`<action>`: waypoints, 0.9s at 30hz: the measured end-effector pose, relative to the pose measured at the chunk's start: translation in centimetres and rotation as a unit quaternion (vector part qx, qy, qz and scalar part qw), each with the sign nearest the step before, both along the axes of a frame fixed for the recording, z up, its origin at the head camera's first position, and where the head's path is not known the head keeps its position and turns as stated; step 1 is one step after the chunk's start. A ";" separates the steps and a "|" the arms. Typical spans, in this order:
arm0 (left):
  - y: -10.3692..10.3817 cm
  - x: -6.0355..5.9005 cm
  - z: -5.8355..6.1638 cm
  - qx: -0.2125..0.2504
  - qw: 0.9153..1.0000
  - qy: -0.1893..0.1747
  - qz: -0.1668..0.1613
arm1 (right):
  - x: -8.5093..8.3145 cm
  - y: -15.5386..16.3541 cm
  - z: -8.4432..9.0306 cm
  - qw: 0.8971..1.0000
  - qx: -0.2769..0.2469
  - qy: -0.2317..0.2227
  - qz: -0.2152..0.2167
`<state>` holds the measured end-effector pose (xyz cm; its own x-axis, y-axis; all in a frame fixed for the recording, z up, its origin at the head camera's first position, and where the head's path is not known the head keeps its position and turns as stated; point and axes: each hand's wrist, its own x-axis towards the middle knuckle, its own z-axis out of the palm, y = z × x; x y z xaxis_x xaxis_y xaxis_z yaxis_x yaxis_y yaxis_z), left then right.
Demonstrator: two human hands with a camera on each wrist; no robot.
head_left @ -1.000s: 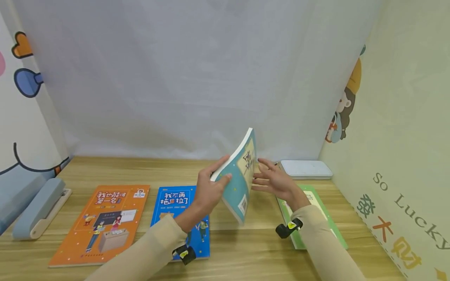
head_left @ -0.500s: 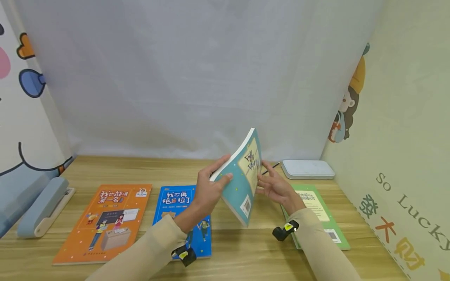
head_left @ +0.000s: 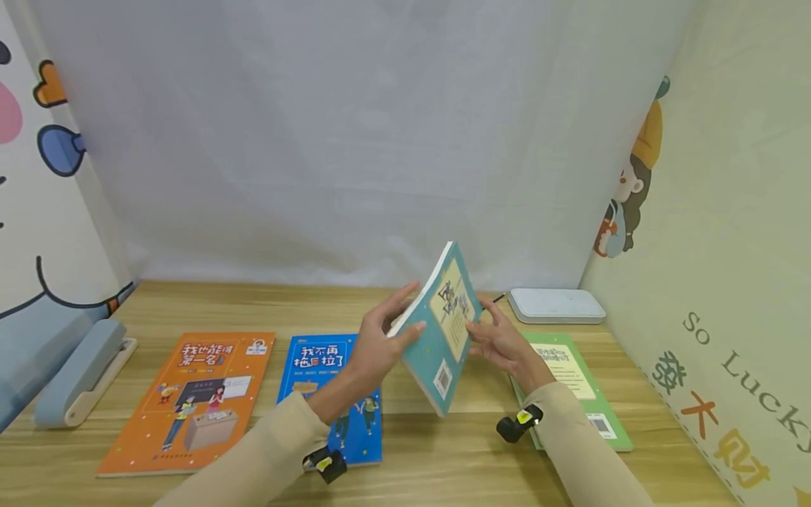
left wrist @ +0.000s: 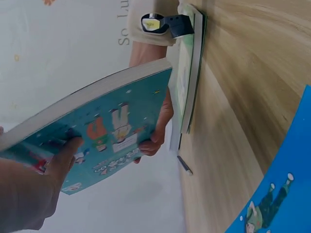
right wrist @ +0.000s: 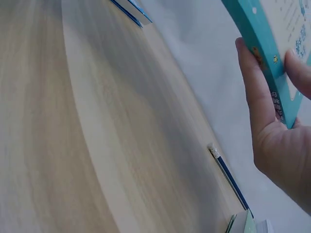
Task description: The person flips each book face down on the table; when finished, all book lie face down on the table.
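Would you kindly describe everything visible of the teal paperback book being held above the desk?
The teal paperback book is closed and held tilted in the air above the wooden desk, touching no other book. Its glossy teal cover carries small dots, a cream panel with dark print and a QR code near its lower corner; the white page block shows along its upper edge. The left hand holds one side, thumb on the cover, while the right hand holds the opposite side.

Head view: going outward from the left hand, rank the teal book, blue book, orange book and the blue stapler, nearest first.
1. Teal book: gripped in the left hand, raised above the desk.
2. Blue book: flat on the desk, just under that forearm.
3. Orange book: flat, further left.
4. Blue stapler: at the desk's far left edge.
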<state>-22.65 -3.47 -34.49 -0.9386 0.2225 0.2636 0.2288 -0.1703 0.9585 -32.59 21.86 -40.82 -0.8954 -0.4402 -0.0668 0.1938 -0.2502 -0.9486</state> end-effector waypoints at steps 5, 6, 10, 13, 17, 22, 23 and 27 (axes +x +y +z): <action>-0.9 -0.5 1.1 -0.005 0.995 -0.041 -0.093 | 0.4 0.5 0.3 0.999 0.043 0.020 0.010; -1.1 -0.7 1.3 -0.013 0.993 -0.048 -0.103 | 0.5 0.6 0.4 0.998 0.053 0.023 0.013; -1.8 -1.4 1.8 -0.063 0.988 -0.064 -0.126 | 0.8 0.7 0.9 0.995 0.090 0.035 0.023; -2.2 -1.9 1.8 -0.101 0.982 -0.068 -0.147 | 0.9 0.7 1.2 0.993 0.112 0.040 0.027; -2.3 -2.4 1.7 -0.137 0.974 -0.075 -0.167 | 1.1 0.7 1.7 0.989 0.137 0.041 0.028; -2.2 -2.7 1.1 -0.174 0.972 -0.069 -0.145 | 1.1 0.8 2.2 0.986 0.160 0.047 0.027; -2.1 -2.8 0.9 -0.180 0.972 -0.066 -0.139 | 1.1 0.9 2.3 0.985 0.164 0.049 0.027; -2.0 -3.0 0.4 -0.187 0.974 -0.067 -0.113 | 1.1 1.0 2.5 0.983 0.177 0.051 0.025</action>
